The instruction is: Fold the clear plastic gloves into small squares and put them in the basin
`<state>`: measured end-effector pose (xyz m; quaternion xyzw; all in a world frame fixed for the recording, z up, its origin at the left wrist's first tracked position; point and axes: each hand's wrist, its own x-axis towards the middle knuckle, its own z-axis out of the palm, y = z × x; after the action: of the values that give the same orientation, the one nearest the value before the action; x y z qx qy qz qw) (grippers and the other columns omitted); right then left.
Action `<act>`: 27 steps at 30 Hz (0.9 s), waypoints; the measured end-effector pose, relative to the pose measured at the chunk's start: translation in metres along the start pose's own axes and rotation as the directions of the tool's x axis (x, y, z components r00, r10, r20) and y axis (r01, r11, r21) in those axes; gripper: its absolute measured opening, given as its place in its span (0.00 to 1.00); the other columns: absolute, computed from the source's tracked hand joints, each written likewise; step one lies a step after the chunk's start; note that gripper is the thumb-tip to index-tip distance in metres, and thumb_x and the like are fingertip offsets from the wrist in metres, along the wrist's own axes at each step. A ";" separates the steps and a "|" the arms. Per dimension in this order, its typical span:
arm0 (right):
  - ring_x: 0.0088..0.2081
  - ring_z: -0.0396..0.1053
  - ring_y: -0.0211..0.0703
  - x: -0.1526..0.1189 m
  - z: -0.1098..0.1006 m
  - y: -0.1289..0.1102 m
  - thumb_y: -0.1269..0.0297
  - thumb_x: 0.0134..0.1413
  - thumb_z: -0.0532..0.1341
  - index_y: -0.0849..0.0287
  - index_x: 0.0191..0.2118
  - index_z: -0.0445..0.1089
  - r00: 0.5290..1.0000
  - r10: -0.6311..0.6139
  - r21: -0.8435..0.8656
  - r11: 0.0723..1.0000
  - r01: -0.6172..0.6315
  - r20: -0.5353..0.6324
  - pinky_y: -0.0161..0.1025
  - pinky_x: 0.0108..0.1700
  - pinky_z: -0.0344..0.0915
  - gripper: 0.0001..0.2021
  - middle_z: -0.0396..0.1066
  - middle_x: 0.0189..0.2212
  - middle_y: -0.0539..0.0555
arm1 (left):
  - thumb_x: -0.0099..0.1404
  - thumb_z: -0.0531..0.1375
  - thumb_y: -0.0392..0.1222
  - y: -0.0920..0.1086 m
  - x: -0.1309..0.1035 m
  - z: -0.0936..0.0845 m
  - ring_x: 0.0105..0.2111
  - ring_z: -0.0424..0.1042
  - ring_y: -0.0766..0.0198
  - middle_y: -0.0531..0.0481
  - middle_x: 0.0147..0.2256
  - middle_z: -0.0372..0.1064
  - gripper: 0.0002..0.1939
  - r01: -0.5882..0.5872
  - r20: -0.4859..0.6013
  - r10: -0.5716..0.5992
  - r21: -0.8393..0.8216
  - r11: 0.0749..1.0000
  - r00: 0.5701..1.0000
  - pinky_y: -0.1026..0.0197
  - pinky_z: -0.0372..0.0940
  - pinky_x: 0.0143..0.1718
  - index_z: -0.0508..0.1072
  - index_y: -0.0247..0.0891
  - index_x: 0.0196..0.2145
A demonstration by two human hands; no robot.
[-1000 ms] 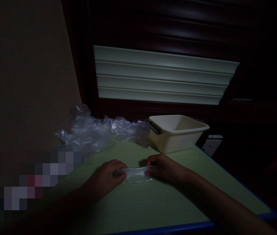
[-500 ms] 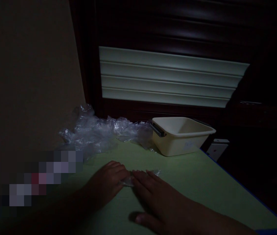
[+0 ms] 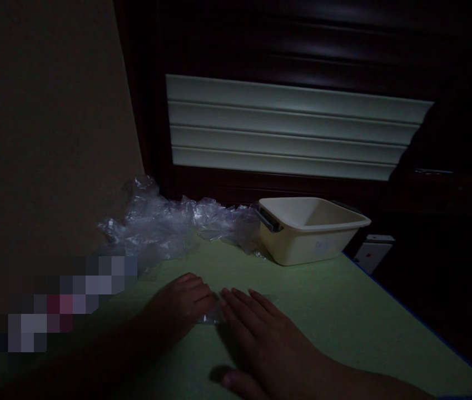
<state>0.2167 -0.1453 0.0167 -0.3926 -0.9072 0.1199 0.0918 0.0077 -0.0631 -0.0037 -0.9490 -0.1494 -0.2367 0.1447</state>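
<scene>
Nearer the wearer than the cream bin [image 3: 302,244], the clear plastic piece [image 3: 212,315] lies low over the green desk [image 3: 327,316], mostly covered by two bare hands. The left hand [image 3: 181,308] has its fingers bent at the piece's left end; whether they pinch it or only press, I cannot tell. The right hand [image 3: 271,339] spreads over the other side, palm down, fingers straight and close together with the thumb held wide, and hides much of the film.

Left of the bin, a crumpled heap of clear plastic [image 3: 156,225] runs along the back of the desk to the wall [image 3: 52,139], its right end close against the bin. Nearer the wearer than the heap, a pixelated patch [image 3: 66,304] masks whatever lies there. The bin has a dark handle [image 3: 269,220] at its left end and a pale label [image 3: 322,246] on its front; its front wall blocks the view of its floor. Right of the bin, past the desk's blue edge, a white box [image 3: 372,256] shows a small red mark. Behind the bin rises a pale slatted panel [image 3: 286,130] in dark wood.
</scene>
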 end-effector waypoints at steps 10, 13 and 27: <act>0.66 0.36 0.62 0.000 0.010 0.003 0.41 0.56 0.55 0.73 0.65 0.48 0.999 -0.005 0.156 0.988 -0.001 0.043 0.55 0.65 0.39 0.43 0.39 0.65 0.70 | 0.65 0.52 0.30 -0.014 -0.007 0.007 0.29 0.66 0.60 0.50 0.28 0.68 0.08 0.070 0.126 -0.073 0.026 0.997 0.989 0.58 0.59 0.34 0.69 0.37 0.32; 0.66 0.38 0.63 0.002 0.014 0.004 0.41 0.56 0.55 0.73 0.64 0.51 1.000 -0.001 0.115 0.993 -0.001 0.020 0.56 0.65 0.41 0.43 0.42 0.64 0.71 | 0.59 0.52 0.29 -0.015 -0.006 -0.007 0.38 0.71 0.58 0.47 0.39 0.72 0.14 0.072 0.129 -0.065 -0.056 0.996 0.989 0.59 0.63 0.40 0.69 0.38 0.42; 0.66 0.40 0.58 -0.003 0.016 0.006 0.42 0.59 0.52 0.72 0.66 0.44 0.998 -0.045 -0.005 0.999 0.045 -0.034 0.51 0.64 0.47 0.42 0.41 0.65 0.70 | 0.65 0.50 0.31 0.038 -0.044 -0.014 0.56 0.64 0.62 0.48 0.58 0.62 0.29 0.192 0.040 -0.190 -0.026 0.981 0.981 0.60 0.61 0.57 0.51 0.38 0.63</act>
<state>0.2189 -0.1461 -0.0008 -0.3744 -0.9144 0.1090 0.1089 -0.0216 -0.1117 -0.0209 -0.9366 -0.2390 -0.2340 0.1045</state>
